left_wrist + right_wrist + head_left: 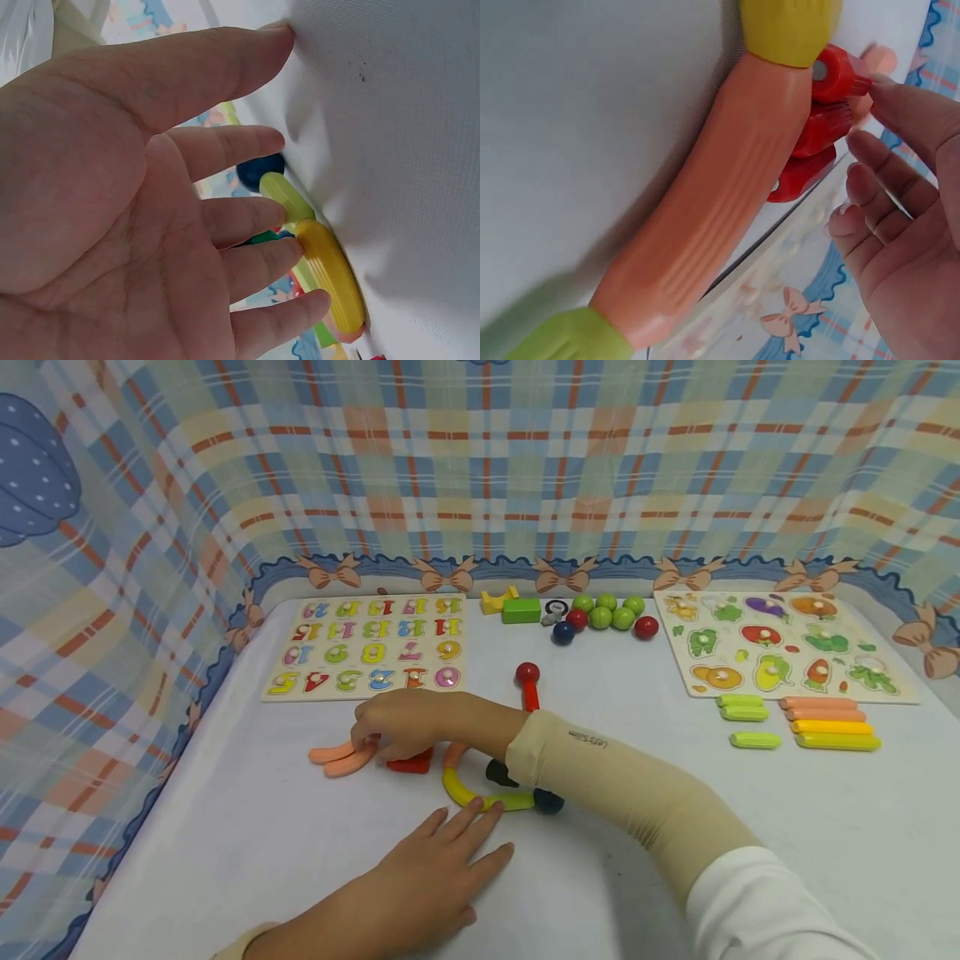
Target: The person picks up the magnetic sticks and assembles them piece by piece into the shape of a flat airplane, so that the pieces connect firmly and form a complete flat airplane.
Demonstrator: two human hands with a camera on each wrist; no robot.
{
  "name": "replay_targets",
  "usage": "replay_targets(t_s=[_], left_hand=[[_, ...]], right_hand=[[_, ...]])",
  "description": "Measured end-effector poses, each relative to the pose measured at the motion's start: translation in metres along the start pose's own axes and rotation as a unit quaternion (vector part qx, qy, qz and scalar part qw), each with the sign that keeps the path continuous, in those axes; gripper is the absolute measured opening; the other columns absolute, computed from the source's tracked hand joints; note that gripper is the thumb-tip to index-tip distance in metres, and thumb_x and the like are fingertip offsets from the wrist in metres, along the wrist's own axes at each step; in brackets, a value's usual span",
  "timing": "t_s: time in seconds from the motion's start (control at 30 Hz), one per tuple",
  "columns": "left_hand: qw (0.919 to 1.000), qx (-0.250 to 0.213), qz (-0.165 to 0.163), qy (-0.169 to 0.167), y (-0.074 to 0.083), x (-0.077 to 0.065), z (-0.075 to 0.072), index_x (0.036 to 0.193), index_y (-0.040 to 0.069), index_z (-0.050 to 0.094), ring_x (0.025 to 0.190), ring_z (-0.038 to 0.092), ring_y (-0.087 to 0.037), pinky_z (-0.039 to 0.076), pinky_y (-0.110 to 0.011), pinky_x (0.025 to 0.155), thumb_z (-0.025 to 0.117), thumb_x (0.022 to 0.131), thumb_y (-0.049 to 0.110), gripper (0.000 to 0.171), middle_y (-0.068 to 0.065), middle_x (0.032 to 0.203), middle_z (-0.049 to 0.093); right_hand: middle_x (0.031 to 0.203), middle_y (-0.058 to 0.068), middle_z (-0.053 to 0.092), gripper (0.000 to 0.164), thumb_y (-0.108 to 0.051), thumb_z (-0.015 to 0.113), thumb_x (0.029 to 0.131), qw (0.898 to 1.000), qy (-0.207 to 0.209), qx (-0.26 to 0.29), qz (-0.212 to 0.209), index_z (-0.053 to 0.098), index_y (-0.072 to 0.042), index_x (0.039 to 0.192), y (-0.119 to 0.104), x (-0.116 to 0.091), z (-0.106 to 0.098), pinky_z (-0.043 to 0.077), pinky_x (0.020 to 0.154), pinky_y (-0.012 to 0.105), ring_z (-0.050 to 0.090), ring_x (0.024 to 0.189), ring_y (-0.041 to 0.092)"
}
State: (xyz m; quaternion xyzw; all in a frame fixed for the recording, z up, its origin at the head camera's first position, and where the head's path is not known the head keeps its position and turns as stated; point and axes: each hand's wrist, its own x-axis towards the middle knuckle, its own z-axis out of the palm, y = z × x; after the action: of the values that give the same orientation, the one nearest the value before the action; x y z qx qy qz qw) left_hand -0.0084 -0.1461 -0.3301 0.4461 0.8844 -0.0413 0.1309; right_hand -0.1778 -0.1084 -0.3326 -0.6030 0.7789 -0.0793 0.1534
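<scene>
My left hand (423, 881) lies with spread, straight fingers; its fingertips touch a curved chain of magnetic pieces near the yellow curved stick (459, 787) and lime green stick (513, 801). A dark blue ball (548, 801) ends that chain, and an orange curved stick (705, 202) joins the yellow one. My right hand (405, 722) reaches over to two loose orange curved sticks (349, 763), fingertips at their near ends. In the right wrist view its thumb and loosely bent fingers stand apart beside several red sticks (825, 127). A dark stick (501, 772) is partly behind the right forearm.
A red stick with a red ball (527, 673) lies beyond the right forearm. Behind are a number puzzle board (360, 647), green blocks (521, 611), green balls (600, 617) and a vegetable puzzle board (787, 647). Straight green, orange and yellow sticks (832, 727) lie at right.
</scene>
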Motion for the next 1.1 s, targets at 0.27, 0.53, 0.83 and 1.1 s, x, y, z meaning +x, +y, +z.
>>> replay_targets(t_s=[0.27, 0.53, 0.83, 1.1], left_hand=[[0.9994, 0.018, 0.003, 0.028, 0.001, -0.001, 0.002, 0.134, 0.018, 0.04, 0.131, 0.022, -0.032, 0.036, -0.046, 0.094, 0.067, 0.077, 0.042, 0.067, -0.013, 0.145, 0.022], [0.9999, -0.01, 0.006, 0.005, -0.003, 0.001, -0.002, 0.136, 0.02, 0.038, 0.133, 0.018, -0.03, 0.034, -0.048, 0.096, 0.065, 0.08, 0.042, 0.067, -0.011, 0.147, 0.019], [0.999, -0.04, -0.017, -0.009, -0.012, 0.008, -0.005, 0.137, 0.024, 0.038, 0.132, 0.021, -0.028, 0.033, -0.051, 0.096, 0.066, 0.079, 0.042, 0.067, -0.006, 0.146, 0.024], [0.998, -0.056, -0.024, -0.013, -0.015, 0.011, -0.006, 0.137, 0.024, 0.039, 0.132, 0.023, -0.028, 0.033, -0.049, 0.096, 0.067, 0.079, 0.039, 0.066, -0.004, 0.147, 0.023]], right_hand=[[0.08, -0.005, 0.05, 0.019, -0.036, 0.068, 0.079, 1.0, -0.026, -0.014, -0.001, 0.064, -0.02, 0.088, -0.007, 0.01, 0.008, 0.035, 0.062, 0.018, 0.044, 0.072, 0.007], [0.077, -0.006, 0.055, 0.014, -0.02, 0.056, 0.086, 0.992, 0.034, 0.12, -0.001, 0.06, -0.015, 0.099, 0.007, -0.013, -0.01, 0.04, 0.062, 0.017, 0.048, 0.069, 0.007], [0.083, 0.003, 0.062, 0.026, -0.016, 0.055, 0.088, 0.929, 0.181, 0.314, 0.072, 0.056, -0.011, 0.113, 0.059, -0.103, -0.03, 0.049, 0.062, 0.037, 0.056, 0.07, 0.026], [0.091, 0.024, 0.058, 0.024, -0.017, 0.051, 0.09, 0.856, 0.21, 0.399, 0.253, 0.054, -0.01, 0.113, 0.123, -0.2, -0.018, 0.044, 0.066, 0.053, 0.053, 0.068, 0.033]])
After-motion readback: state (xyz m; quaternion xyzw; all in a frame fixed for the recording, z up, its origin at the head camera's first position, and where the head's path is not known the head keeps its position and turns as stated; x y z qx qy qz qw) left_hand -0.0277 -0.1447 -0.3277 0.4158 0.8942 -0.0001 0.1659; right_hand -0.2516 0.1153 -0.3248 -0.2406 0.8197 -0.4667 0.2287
